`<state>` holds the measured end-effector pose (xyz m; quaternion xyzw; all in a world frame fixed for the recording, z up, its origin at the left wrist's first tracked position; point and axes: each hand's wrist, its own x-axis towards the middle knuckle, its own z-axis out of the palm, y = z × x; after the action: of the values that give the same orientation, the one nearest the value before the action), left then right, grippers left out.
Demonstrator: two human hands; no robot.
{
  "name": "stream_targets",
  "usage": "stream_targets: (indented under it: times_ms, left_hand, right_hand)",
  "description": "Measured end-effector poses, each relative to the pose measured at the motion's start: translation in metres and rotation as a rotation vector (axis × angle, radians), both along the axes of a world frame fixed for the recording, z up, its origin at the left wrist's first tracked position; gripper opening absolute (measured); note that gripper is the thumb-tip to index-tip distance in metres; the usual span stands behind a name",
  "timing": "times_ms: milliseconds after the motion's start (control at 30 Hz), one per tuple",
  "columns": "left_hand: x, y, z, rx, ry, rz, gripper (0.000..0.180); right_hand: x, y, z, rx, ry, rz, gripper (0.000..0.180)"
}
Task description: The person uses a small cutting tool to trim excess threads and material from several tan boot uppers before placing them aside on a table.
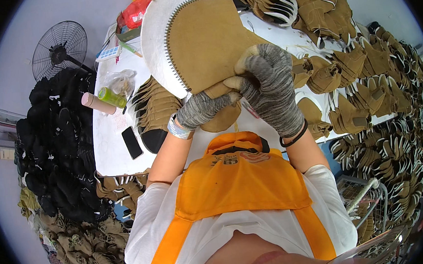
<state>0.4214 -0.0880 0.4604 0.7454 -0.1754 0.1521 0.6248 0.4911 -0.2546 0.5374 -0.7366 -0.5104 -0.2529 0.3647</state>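
Held up over the white table is a tan suede-like piece (210,39), perhaps a shoe or boot upper, with a zigzag edge along a broad white border. My left hand (202,110), in a grey knit glove with bare or tan fingertips, grips its lower edge. Close beside it, my right hand (274,86) in a matching glove pinches the right side of the same piece; its fingers are curled, and the two hands' fingertips nearly meet. Below my hands hangs another rounded tan part (223,119); whether it joins the held piece I cannot tell.
The white table (112,156) bears a black phone (132,142), a pink bottle (96,103), a green-capped container (112,97) and a stack of tan pieces (158,106). Rows of tan pieces (355,80) line the right. Black piles (58,152) and a fan (59,52) stand left.
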Motion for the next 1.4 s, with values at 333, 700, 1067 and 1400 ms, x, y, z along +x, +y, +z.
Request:
stream_targets:
  times_ms: [333,700,1067,1400]
  left_hand:
    - [0.005,0.003,-0.007,-0.013,0.029,-0.04,0.034]
    - [0.001,0.039,-0.018,-0.799,0.175,-0.134,0.074]
    - [0.027,0.034,-0.047,1.21,-0.216,0.844,0.059]
    - [0.02,0.012,-0.016,0.559,0.02,0.555,0.045]
  right_hand:
    - [0.0,0.001,-0.002,0.02,-0.027,-0.005,0.024]
    - [0.024,-0.045,0.002,0.364,0.796,-0.019,0.034]
    - [-0.007,0.005,-0.028,0.478,1.475,0.404,0.053]
    - [-0.006,0.003,-0.03,0.518,1.459,0.409,0.057]
